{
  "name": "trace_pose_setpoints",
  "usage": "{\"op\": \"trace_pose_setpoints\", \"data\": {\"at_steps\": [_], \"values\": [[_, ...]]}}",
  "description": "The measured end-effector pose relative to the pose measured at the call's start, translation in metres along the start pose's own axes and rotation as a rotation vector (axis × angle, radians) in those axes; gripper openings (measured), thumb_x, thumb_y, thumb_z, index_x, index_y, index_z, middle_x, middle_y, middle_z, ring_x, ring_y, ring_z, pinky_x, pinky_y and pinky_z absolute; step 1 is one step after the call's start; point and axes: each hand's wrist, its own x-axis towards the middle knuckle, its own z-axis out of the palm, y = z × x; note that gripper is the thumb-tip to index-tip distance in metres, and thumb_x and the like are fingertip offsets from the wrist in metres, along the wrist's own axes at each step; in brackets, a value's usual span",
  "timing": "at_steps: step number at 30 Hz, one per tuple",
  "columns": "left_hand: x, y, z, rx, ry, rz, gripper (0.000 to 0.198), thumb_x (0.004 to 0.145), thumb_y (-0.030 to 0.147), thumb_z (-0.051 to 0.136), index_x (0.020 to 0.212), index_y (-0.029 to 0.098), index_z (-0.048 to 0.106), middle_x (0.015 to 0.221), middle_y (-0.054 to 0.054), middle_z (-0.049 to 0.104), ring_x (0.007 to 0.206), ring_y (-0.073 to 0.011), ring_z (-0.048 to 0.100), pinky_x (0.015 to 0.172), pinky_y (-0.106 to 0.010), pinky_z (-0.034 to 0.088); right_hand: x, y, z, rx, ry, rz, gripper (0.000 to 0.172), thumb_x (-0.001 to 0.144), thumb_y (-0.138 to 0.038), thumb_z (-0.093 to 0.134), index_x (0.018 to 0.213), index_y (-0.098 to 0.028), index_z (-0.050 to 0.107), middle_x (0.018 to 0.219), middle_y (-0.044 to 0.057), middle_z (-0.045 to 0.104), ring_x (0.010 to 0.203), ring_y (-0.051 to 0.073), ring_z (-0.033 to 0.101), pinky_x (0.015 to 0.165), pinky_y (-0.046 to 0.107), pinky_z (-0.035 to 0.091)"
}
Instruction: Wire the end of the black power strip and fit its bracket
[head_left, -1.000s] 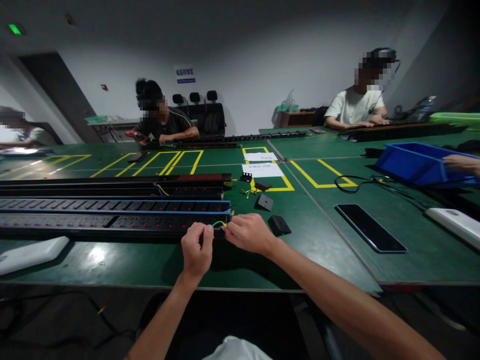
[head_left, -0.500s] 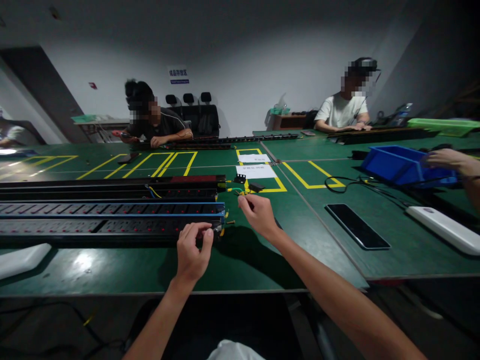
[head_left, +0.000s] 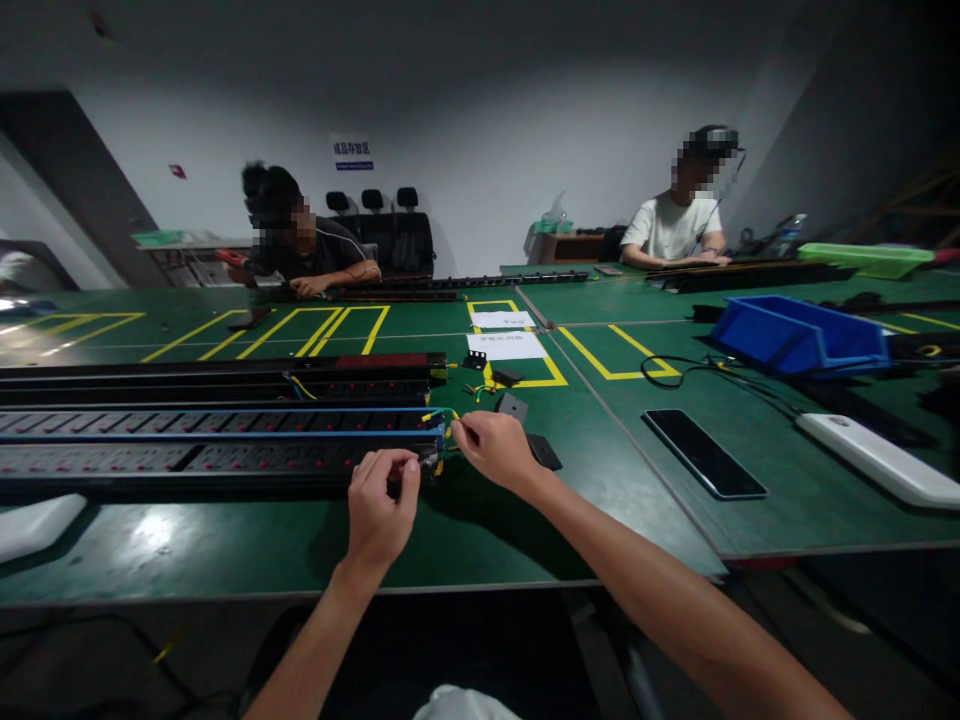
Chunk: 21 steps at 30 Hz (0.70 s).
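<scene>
Long power strips with red-dotted sockets lie side by side; the front one is dark, and a blue-edged one is just behind it. My left hand is at the front strip's right end, fingers curled toward the thumb. Whatever it pinches is too small to make out. My right hand is closed, pinching a short green-and-yellow wire just beyond the blue-edged strip's end. Beside that hand lie flat black end plates, and behind it a small black bracket.
To the right lie a phone, a white power bank with black cables, and a blue bin. A white object sits at the left front. Two co-workers sit across the green table.
My right hand has moved left and nearer with the green-and-yellow wire, to the blue-edged strip's end. My left hand has barely moved. A co-worker's hand at the blue bin has left view.
</scene>
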Motion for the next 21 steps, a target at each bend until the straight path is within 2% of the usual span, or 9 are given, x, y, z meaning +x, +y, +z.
{"op": "trace_pose_setpoints", "data": {"at_steps": [10, 15, 21], "values": [[-0.0026, 0.0031, -0.0068, -0.054, 0.072, 0.106, 0.016, 0.089, 0.018, 0.053, 0.075, 0.019, 0.061, 0.07, -0.001, 0.062, 0.07, -0.0168, 0.056, 0.07, -0.033, 0.045, 0.0001, 0.0013, -0.0031, -0.089, -0.075, 0.057, 0.041, 0.1, -0.033, 0.044, 0.066, -0.018, 0.062, 0.068, 0.004, 0.067, 0.06, 0.012, 0.055, 0.057, 0.029, 0.02], [-0.002, 0.0045, -0.0072, -0.039, 0.043, 0.094, 0.017, 0.089, 0.019, 0.052, 0.073, 0.02, 0.06, 0.069, -0.001, 0.063, 0.07, -0.0173, 0.056, 0.07, -0.034, 0.045, 0.001, 0.0016, -0.0014, -0.168, -0.116, 0.185, 0.039, 0.098, -0.034, 0.046, 0.068, -0.019, 0.066, 0.074, 0.006, 0.072, 0.063, 0.016, 0.061, 0.056, 0.029, 0.022], [-0.0026, 0.0048, -0.0065, -0.03, 0.03, 0.067, 0.017, 0.088, 0.019, 0.053, 0.073, 0.021, 0.061, 0.07, -0.001, 0.064, 0.07, -0.0181, 0.057, 0.071, -0.034, 0.045, 0.0058, 0.0059, 0.0022, -0.223, -0.178, 0.314, 0.04, 0.098, -0.035, 0.045, 0.072, -0.019, 0.072, 0.076, 0.01, 0.073, 0.066, 0.02, 0.066, 0.057, 0.027, 0.031]]}}
